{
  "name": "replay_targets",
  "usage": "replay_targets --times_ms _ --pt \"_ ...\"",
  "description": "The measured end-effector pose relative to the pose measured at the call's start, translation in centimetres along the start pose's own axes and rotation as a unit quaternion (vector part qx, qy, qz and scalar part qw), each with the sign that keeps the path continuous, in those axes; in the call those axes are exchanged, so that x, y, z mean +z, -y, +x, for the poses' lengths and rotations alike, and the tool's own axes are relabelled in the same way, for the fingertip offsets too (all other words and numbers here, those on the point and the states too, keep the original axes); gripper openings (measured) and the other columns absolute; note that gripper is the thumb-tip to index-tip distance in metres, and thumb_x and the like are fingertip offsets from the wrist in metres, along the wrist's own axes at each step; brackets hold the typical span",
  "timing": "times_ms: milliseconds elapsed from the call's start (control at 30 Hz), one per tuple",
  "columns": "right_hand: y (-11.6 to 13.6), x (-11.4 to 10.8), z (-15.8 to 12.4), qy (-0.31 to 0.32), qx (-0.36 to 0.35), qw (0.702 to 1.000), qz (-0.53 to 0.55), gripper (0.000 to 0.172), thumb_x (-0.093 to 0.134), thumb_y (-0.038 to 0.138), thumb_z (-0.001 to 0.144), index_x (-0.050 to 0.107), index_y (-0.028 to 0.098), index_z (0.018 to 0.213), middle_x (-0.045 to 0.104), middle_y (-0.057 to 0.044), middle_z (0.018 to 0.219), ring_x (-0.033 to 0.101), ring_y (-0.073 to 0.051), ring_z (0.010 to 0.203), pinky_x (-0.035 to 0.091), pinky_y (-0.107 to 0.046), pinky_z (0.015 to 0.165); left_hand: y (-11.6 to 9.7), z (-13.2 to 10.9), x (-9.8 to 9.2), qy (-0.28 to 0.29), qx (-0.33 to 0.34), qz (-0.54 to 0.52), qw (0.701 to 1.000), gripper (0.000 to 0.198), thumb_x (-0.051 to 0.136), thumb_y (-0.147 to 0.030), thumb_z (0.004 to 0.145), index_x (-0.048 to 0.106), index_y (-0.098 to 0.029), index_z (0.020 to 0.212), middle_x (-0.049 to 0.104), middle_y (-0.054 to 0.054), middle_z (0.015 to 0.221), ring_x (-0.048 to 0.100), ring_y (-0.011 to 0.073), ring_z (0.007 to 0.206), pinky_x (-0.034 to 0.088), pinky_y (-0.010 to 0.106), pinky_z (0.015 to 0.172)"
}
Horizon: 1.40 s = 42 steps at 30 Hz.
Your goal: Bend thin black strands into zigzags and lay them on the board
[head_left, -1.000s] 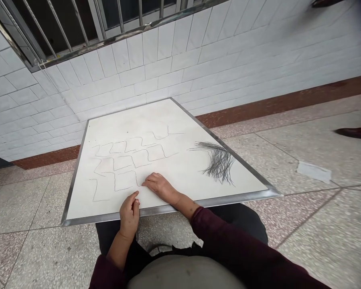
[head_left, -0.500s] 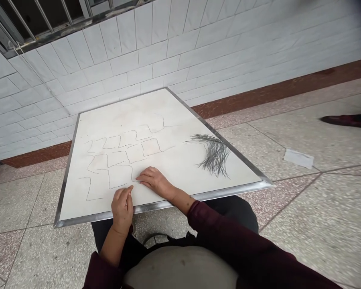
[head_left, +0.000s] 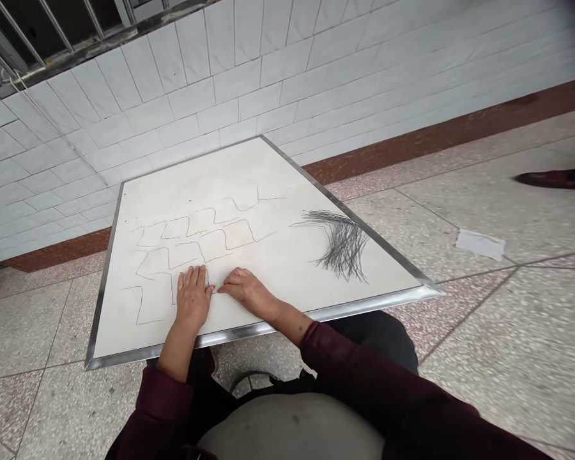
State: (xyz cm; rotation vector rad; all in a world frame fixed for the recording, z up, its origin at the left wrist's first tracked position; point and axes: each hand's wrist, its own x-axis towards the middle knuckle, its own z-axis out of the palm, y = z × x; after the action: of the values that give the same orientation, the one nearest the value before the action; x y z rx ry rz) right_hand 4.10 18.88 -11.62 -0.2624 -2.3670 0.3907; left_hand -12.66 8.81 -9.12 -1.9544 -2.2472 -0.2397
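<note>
My left hand (head_left: 192, 299) lies flat on a white board (head_left: 211, 169), fingers stretched out over part of a thin dark wire-like strand (head_left: 172, 291). Close by on the right, my right hand (head_left: 249, 292) has its thumb and fingertips pinched together at that strand's right end, just above the board. Several similar strands are laid out beyond my hands in rows with stepped bends. A tangled heap of loose dark strands (head_left: 342, 249) rests near the board's right edge. My fingers hide part of the strand.
A metal rim (head_left: 383, 305) borders the board, which sits over my lap with its far side near a white tiled wall (head_left: 234, 76). A barred window is at upper left. On the speckled floor are a white scrap (head_left: 480, 244) and another person's dark shoe (head_left: 556, 179).
My left hand has moved forward and flattened over the strand, its fingers now spread out from a pinch. My right hand stays in nearly the same place, pinching. The view has shifted slightly.
</note>
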Motion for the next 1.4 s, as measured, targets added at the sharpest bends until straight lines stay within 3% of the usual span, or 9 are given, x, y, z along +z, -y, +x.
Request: replay_targets --times_ms 233,367,633,900,1200,1400 --pt "0.0 0.1 -0.1 0.009 0.011 1.000 -0.013 0.023 0.049 0.016 0.096 0.072 0.018 0.095 0.066 -0.007 0.082 0.052 -0.018 0.077 0.043 -0.031 0.070 -0.6 0.0 0.3 0.012 -0.031 -0.001 0.999 0.051 0.043 -0.037 0.096 0.042 -0.017 0.143 0.045 0.013 0.146 0.040 0.0285 0.136 0.030 0.053 0.112" --pt "0.5 0.0 -0.2 0.021 -0.002 0.999 -0.033 0.025 0.046 0.013 0.096 0.070 0.016 0.102 0.064 -0.007 0.082 0.050 -0.018 0.076 0.044 -0.032 0.071 -0.9 0.1 0.4 0.018 -0.047 0.005 0.999 0.051 0.044 -0.035 0.096 0.040 -0.019 0.144 0.044 0.012 0.147 0.040 0.0283 0.136 0.027 0.054 0.112" --pt "0.0 -1.4 0.7 0.102 -0.054 0.993 -0.035 0.026 0.043 0.017 0.099 0.068 0.017 0.105 0.062 -0.007 0.086 0.051 -0.019 0.085 0.044 -0.032 0.075 -0.9 0.1 0.2 0.020 -0.059 -0.018 0.998 0.056 0.043 -0.038 0.096 0.033 -0.019 0.147 0.046 0.011 0.146 0.039 0.0275 0.137 0.022 0.055 0.115" --pt "-0.9 -2.0 1.7 0.133 -0.092 0.985 0.052 0.033 0.035 0.017 0.101 0.067 0.015 0.104 0.064 -0.009 0.089 0.051 -0.018 0.087 0.049 -0.032 0.077 -0.7 0.2 0.1 0.024 -0.055 -0.045 0.997 0.067 0.049 -0.036 0.094 0.022 -0.012 0.151 0.048 0.014 0.144 0.033 0.0307 0.140 0.025 0.051 0.115" --pt "-2.9 -2.7 2.7 0.180 -0.136 0.965 0.133 0.031 0.037 0.016 0.100 0.067 0.016 0.107 0.066 -0.008 0.095 0.053 -0.017 0.092 0.051 -0.030 0.081 -0.6 -0.1 0.7 0.031 -0.048 -0.046 0.997 0.065 0.047 -0.034 0.094 0.021 -0.017 0.152 0.045 0.012 0.147 0.029 0.0330 0.141 0.032 0.053 0.112" --pt "-3.1 -2.5 3.0 0.164 -0.121 0.966 0.158 0.028 0.041 0.015 0.099 0.068 0.018 0.103 0.066 -0.007 0.092 0.054 -0.016 0.089 0.050 -0.029 0.080 -0.9 -0.4 0.8 0.005 -0.046 -0.055 0.997 0.062 0.041 -0.035 0.097 0.019 -0.019 0.152 0.045 0.012 0.147 0.026 0.0309 0.143 0.028 0.055 0.113"
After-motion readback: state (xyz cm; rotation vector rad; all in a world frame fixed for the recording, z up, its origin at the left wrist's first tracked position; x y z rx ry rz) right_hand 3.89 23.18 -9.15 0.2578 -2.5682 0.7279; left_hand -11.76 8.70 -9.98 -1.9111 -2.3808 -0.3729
